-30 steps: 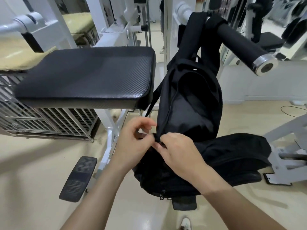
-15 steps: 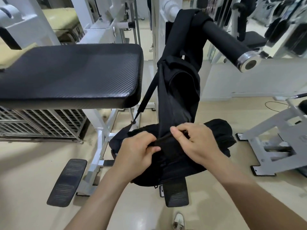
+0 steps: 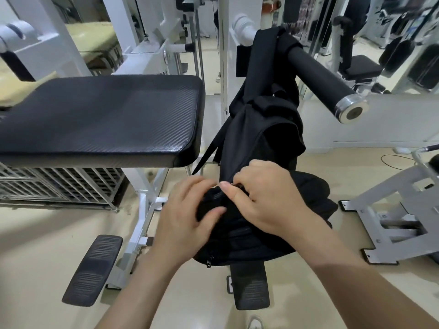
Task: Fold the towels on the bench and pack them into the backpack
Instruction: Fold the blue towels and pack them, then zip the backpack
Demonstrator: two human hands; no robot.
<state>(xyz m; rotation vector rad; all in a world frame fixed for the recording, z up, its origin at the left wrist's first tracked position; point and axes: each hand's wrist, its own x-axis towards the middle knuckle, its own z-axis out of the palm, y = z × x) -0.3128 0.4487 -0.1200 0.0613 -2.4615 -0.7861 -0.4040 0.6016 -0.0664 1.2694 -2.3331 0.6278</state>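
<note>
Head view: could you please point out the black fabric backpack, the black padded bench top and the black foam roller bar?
black fabric backpack (image 3: 261, 143), head view, upper fabric panel.
black padded bench top (image 3: 102, 117), head view, middle of cushion.
black foam roller bar (image 3: 320, 74), head view, foam sleeve midway.

bench pad (image 3: 99, 117) left, padded bar (image 3: 320, 79) right
</note>
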